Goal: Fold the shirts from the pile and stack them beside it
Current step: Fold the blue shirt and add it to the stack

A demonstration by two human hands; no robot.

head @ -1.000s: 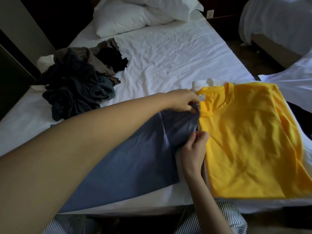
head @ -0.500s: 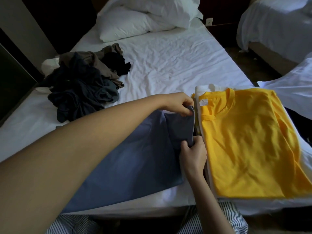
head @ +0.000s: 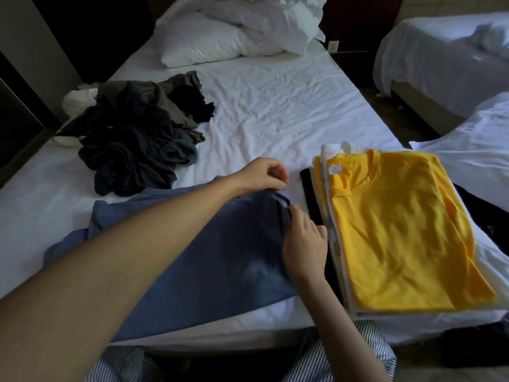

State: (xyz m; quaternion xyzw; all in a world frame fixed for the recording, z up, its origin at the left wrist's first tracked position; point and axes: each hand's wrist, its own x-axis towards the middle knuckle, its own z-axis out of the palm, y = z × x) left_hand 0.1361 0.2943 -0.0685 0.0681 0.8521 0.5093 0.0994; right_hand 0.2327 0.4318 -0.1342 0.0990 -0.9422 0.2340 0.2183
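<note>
One blue shirt (head: pixel 220 257) lies at lower centre, with one left hand (head: pixel 264 175) and one right hand (head: pixel 304 244). One dark pile (head: pixel 132 144) sits upper left, one folded stack (head: pixel 399 230) at right, and two pillows (head: pixel 198 42) at top.

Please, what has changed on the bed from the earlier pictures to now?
The left-hand grip and right-hand grip drew the pinched edge of the blue shirt slightly left, away from the folded stack. Both still pinch it. The unfolded pile stayed put.
</note>
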